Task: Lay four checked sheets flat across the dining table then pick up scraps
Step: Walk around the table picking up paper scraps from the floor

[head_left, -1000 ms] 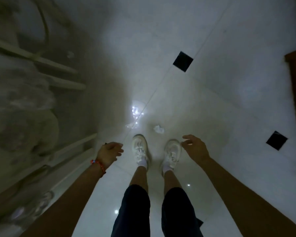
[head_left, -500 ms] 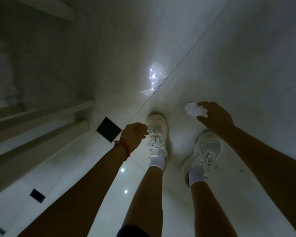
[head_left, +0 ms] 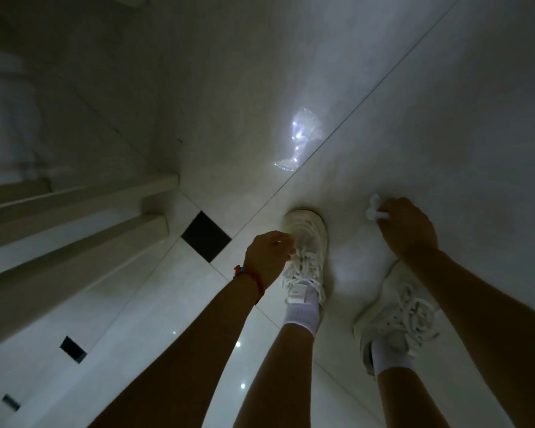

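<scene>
A small crumpled white paper scrap [head_left: 373, 209] lies low over the glossy white floor tile, ahead of my right shoe. My right hand [head_left: 406, 230] reaches down over it with fingers curled round it, so only the scrap's left part shows. My left hand [head_left: 267, 256] hangs over my left shoe with fingers curled in; whether it holds anything is hidden. A red band sits on my left wrist. The dining table and the checked sheets are out of view.
My white sneakers [head_left: 306, 257] stand on the white tile floor [head_left: 445, 118], which has black inset squares [head_left: 206, 236]. White furniture rails [head_left: 74, 217] run along the left. A bright light reflection [head_left: 300, 137] shines on the floor ahead. The room is dim.
I have bent down toward the floor. My right hand went from hovering beside the scrap to closing its fingers round it. My left hand stayed curled near my left shoe.
</scene>
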`<state>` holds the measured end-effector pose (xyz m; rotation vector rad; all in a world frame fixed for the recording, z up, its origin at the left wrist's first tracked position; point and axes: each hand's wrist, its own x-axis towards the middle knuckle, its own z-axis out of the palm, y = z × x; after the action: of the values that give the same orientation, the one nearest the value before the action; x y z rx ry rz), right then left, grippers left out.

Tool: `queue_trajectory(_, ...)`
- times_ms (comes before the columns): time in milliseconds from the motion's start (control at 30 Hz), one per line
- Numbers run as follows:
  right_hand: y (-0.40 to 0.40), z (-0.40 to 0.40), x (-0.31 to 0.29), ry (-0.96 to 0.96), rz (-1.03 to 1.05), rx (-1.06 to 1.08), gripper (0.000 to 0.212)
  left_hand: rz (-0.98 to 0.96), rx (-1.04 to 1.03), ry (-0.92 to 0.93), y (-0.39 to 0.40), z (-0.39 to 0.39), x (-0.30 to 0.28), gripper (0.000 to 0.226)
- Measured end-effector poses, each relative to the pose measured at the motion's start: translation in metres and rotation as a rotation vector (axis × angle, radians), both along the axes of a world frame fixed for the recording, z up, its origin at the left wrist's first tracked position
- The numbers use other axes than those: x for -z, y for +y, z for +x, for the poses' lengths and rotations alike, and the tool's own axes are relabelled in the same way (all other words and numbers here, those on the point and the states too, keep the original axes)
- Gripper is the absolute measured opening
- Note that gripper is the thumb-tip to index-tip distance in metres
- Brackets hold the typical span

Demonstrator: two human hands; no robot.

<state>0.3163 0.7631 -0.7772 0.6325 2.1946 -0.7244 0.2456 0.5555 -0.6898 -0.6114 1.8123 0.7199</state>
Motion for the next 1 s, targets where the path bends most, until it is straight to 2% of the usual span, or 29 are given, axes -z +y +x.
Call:
queue_trajectory(67,0.000,-0.006,-0.014,0.050,-0.055,0.108,0.021,0.009,0.010,0.012,0.003,-0.001,-0.011,0.021)
queue_trajectory(167,0.002,-0.016,-0.049,0.068,-0.131,0.088,0.023,0.030,-0.003,0.053,0.010,-0.008,-0.034,0.016)
queue_trajectory(267,0.010,-0.024,-0.090,0.135,-0.154,0.094,0.035,0.052,-0.046,0.090,0.021,-0.023,-0.063,0.021)
queue_trajectory(467,0.043,-0.041,-0.181,0.277,-0.149,0.231,0.018,0.101,-0.052,0.218,0.047,-0.056,-0.141,0.021)
queue_trajectory(567,0.065,-0.051,-0.237,0.368,-0.121,0.294,0.010,0.127,-0.032,0.282,0.063,-0.075,-0.193,0.020)
queue_trajectory(867,0.099,-0.064,-0.422,0.544,-0.070,0.564,0.007,0.257,-0.053,0.400,0.101,-0.087,-0.370,0.021)
queue_trajectory(1000,0.104,-0.051,-0.501,0.570,-0.082,0.661,0.018,0.323,-0.047,0.433,0.115,-0.084,-0.449,0.021)
